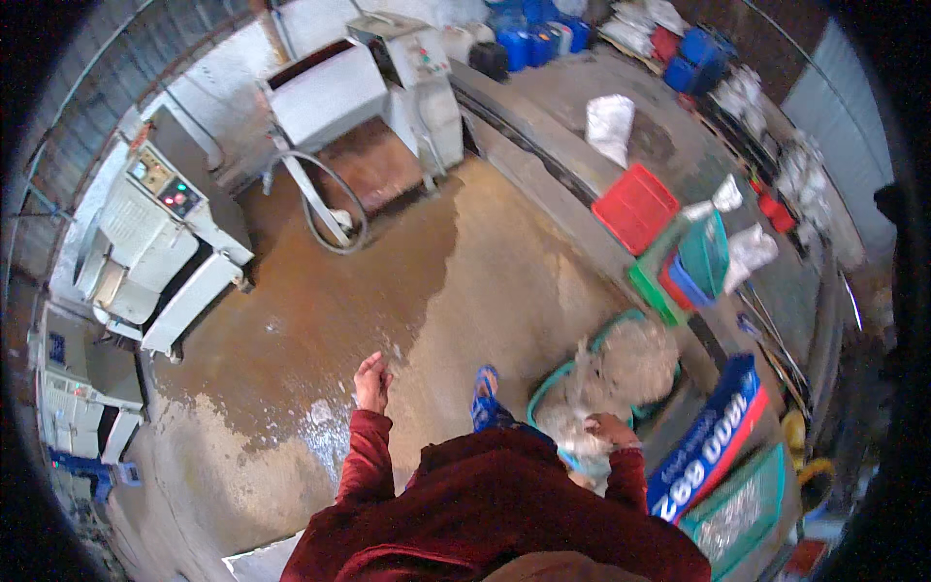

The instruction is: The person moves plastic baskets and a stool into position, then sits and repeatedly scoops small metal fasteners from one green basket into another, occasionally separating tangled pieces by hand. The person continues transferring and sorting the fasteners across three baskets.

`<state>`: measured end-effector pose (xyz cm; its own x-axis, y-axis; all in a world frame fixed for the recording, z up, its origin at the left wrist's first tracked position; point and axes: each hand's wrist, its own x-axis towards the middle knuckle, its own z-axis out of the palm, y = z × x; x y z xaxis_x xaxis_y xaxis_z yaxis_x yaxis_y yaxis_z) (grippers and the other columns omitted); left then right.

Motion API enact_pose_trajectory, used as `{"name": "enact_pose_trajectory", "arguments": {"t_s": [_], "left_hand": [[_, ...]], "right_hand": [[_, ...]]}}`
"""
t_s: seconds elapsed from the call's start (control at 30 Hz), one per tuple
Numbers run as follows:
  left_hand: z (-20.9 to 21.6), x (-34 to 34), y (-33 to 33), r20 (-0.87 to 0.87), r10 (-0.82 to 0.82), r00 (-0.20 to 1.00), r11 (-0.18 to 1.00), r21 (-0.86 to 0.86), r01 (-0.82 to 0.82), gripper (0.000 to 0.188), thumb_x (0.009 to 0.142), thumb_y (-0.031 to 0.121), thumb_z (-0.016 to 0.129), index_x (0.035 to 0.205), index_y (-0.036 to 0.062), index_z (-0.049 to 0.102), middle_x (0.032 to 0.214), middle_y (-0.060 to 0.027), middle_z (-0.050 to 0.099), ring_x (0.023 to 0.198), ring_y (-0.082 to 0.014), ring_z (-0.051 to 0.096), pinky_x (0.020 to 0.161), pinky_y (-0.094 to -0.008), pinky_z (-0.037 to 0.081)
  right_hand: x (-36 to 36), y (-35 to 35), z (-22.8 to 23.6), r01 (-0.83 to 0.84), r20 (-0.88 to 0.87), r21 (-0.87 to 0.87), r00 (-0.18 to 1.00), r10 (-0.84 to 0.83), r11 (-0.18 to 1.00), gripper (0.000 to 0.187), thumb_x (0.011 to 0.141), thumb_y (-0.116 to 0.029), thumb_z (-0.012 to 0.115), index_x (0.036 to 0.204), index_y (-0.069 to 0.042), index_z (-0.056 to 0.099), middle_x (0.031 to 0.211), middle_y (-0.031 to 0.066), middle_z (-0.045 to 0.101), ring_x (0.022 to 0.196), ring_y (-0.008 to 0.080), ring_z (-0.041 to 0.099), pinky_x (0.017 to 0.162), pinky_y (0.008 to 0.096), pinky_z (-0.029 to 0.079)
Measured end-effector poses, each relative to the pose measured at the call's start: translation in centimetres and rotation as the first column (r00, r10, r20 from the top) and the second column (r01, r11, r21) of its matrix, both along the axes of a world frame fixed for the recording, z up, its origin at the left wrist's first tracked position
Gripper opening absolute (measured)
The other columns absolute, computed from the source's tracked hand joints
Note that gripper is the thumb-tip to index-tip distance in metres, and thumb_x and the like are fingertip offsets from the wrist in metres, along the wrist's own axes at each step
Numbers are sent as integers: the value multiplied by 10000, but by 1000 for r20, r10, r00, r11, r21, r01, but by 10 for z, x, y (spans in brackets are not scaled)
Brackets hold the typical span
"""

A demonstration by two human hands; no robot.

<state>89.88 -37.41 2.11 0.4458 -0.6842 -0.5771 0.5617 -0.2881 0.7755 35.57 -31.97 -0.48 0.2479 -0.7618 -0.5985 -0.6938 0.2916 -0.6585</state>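
My left hand (371,382) hangs over the wet floor, apart from any object. Its fingers are curled in loosely and I see nothing in them. On the right, my right hand (610,430) rests against a pale beige, clumped mass (574,393) heaped in a teal basket (535,394). Its fingertips go out of sight against that mass. Just beyond, a second teal basket (621,320) holds a rounded heap of similar beige stuff (640,361). What the material is, I cannot make out.
White machines (155,242) line the left wall; another with a hose (364,223) stands ahead. A red crate (635,208), a green crate (656,294) and stacked baskets (703,257) lie along the raised edge. A blue-and-red printed sheet (713,441) and a mesh-like teal basket (742,509) are nearby right.
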Motion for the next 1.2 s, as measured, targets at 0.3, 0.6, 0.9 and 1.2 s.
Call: {"name": "enact_pose_trajectory", "arguments": {"t_s": [0.3,0.6,0.9,1.2], "left_hand": [[41,-1,-202,391,-172,904,985,88,149,577,872,420,579,1325,131,368,1330,-92,382,1214,-279,370,779,-508,464],[39,-106,-512,382,-353,854,933,70,354,618,873,478,536,1376,192,319,1426,-122,301,1297,-378,278,918,-674,301],[-6,-345,-847,878,-374,298,442,-113,890,468,827,283,622,1241,99,500,1213,-126,531,1185,-285,435,1005,-358,332],[-57,-542,-863,774,-627,-86,70,165,984,605,804,310,622,1290,28,399,1269,-221,426,1216,-379,356,1026,-461,289]], "right_hand": [[61,-328,55,-179,60,-526,967,246,832,388,901,-278,520,1203,-39,568,1076,154,641,982,269,614,877,352,461],[-101,-450,-138,794,297,-178,606,-738,581,250,883,-260,554,1013,-59,624,752,27,624,597,142,585,475,274,425],[-138,-274,-185,944,-293,299,230,-928,139,403,869,-408,526,1067,-65,600,900,86,619,761,214,593,609,338,466],[-266,-482,-233,980,79,-96,183,-980,175,558,855,-555,498,1121,-70,575,1049,144,614,925,286,601,743,403,507]]}}
